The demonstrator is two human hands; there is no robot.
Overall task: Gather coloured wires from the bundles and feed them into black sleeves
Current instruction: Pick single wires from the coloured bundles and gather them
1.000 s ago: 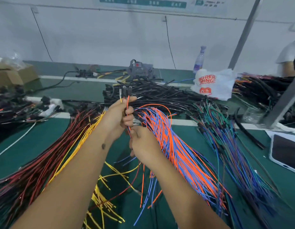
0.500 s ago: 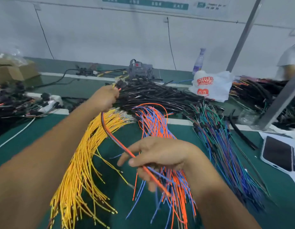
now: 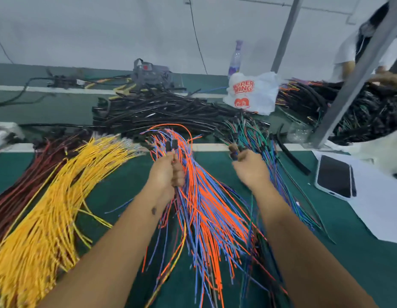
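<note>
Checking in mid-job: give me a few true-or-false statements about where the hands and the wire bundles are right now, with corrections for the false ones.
1. The left hand grips a few wires with black connectors at their tops. True.
2. The right hand reaches into the yellow wire bundle. False: it is at the green and blue bundle, on the right.
3. The orange and blue bundle lies between the two forearms. True.
4. The pile of black sleeves lies nearer the person than the coloured bundles. False: it lies beyond them.
5. A phone lies screen-up at the right. True.
</note>
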